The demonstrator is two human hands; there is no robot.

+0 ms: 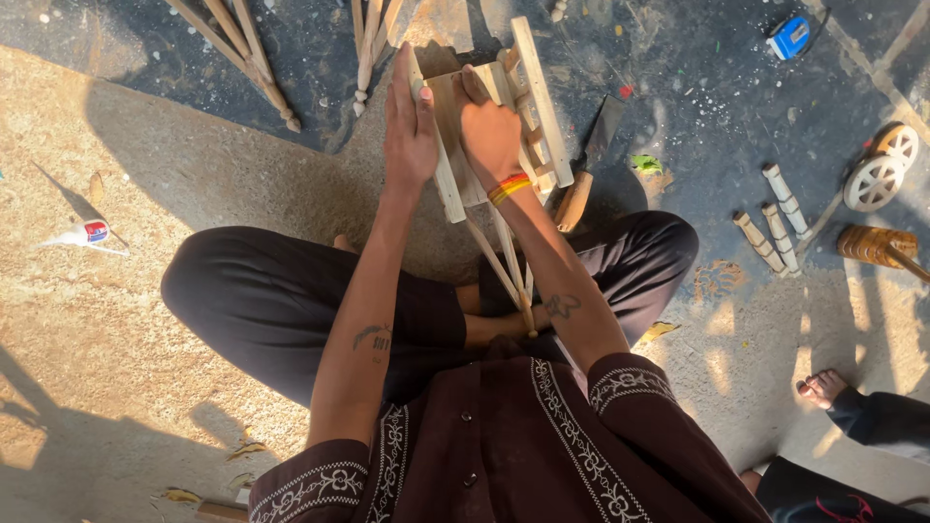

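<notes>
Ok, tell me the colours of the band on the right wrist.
The wristband on the right hand is striped orange, yellow and red; the head view shows it.

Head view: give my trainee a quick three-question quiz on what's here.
1. True or false: both hands, left hand and right hand, rest on the wooden frame.
2. What lies just right of the frame? A) chisel with wooden handle B) hammer C) saw
3. Fill in: the two spoked wooden ____ lie at the far right.

Key:
1. True.
2. A, the chisel.
3. wheels.
</notes>
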